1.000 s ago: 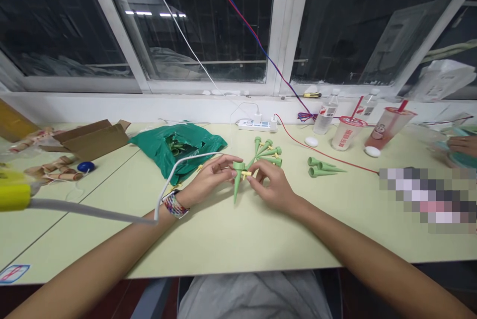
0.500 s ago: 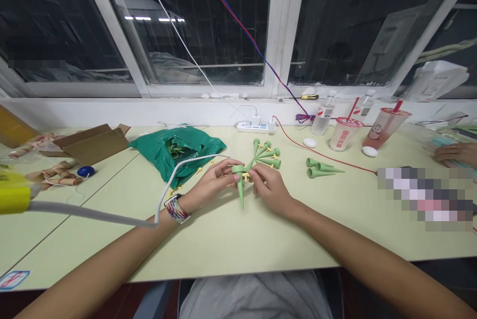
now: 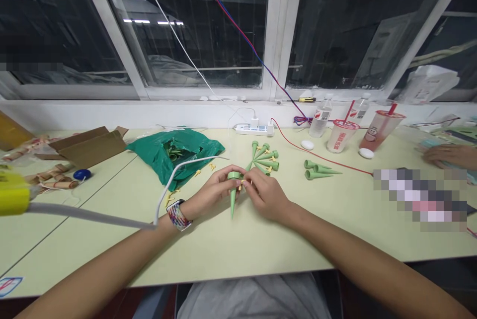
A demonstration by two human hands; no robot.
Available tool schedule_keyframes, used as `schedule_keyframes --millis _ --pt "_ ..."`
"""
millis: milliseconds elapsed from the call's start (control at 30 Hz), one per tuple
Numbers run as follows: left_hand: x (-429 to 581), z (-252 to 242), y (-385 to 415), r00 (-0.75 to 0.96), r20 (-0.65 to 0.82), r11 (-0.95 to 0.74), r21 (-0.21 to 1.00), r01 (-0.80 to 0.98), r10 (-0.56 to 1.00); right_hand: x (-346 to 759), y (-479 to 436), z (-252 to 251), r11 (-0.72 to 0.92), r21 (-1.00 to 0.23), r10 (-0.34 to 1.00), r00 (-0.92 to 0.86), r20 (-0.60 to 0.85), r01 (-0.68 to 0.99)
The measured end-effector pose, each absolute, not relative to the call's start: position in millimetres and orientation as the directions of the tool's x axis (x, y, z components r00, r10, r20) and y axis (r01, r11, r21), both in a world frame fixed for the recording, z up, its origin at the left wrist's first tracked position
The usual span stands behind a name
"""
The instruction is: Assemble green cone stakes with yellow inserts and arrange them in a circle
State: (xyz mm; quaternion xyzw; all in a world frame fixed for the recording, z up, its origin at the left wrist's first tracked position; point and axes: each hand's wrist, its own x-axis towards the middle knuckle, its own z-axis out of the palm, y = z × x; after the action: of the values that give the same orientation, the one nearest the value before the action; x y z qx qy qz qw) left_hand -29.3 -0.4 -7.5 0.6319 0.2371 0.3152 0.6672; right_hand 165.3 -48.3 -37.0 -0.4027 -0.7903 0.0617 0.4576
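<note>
My left hand (image 3: 216,188) is closed around the top of a green plant watering spike (image 3: 233,199), whose pointed tip hangs down above the table. Against its side my right hand (image 3: 265,194) pinches a small yellow valve (image 3: 240,185), partly covered by the fingers. Just beyond my hands, several green spikes with yellow valves (image 3: 265,155) lie fanned out. To the right rests a small group of spikes (image 3: 319,170) without visible valves. Loose yellow valves (image 3: 170,196) are scattered near my left wrist, beside a torn green bag (image 3: 149,147) with more green pieces inside.
A white cable (image 3: 93,213) crosses over my left forearm. At the back stand a power strip (image 3: 246,129), a water bottle (image 3: 320,119) and drink cups (image 3: 341,136). An open cardboard box (image 3: 91,147) lies left. Another person's hand (image 3: 449,155) is at the far right.
Both hands have shifted slightly left and nearer to me with the spike. The yellow valve is now closer against the spike and more hidden by the fingers.
</note>
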Motion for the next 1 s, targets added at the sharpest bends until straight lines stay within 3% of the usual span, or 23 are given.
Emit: schedule_keyframes --millis 233,333,467,533,600,700,800,867,1000 --pt "-30.4 -6.5 1.7 0.723 0.058 0.106 0.978 -0.179 0.688 165.6 -52.1 -35.1 0.668 -0.468 0.699 -0.274 0.661 0.578" --pt "-32.0 -5.6 0.0 0.689 0.142 -0.152 0.987 -0.048 0.71 165.0 -48.6 -36.5 0.635 -0.547 0.747 -0.253 0.615 0.546" --pt "-34.7 -4.6 -5.3 0.613 0.396 -0.615 0.764 0.193 0.684 159.9 -39.4 -40.2 0.319 -0.931 0.926 -0.27 0.265 0.178" --pt "-35.6 -4.1 -6.5 0.591 0.448 -0.674 0.701 0.233 0.67 158.3 -37.0 -39.3 0.165 -0.986 0.934 -0.327 0.147 0.03" --pt "-35.9 -3.1 -5.8 0.58 0.412 -0.61 0.768 0.194 0.703 159.4 -38.2 -35.7 0.201 -0.978 0.934 -0.313 0.173 0.058" --pt "-35.0 -2.2 -2.8 0.67 0.154 -0.25 0.967 0.049 0.726 164.9 -45.1 -28.4 0.469 -0.814 0.88 -0.257 0.399 0.343" --pt "-33.5 -3.7 -1.4 0.754 -0.041 0.13 0.99 -0.06 0.655 170.3 -50.5 -24.3 0.647 -0.51 0.753 -0.368 0.545 0.567" --pt "-32.7 -5.4 -1.8 0.755 -0.077 0.232 0.968 -0.1 0.651 172.2 -51.1 -24.0 0.698 -0.341 0.688 -0.459 0.562 0.63" --pt "-32.1 -6.6 -2.9 0.747 -0.081 0.222 0.971 -0.091 0.66 173.5 -48.3 -24.2 0.724 -0.121 0.601 -0.535 0.594 0.68"
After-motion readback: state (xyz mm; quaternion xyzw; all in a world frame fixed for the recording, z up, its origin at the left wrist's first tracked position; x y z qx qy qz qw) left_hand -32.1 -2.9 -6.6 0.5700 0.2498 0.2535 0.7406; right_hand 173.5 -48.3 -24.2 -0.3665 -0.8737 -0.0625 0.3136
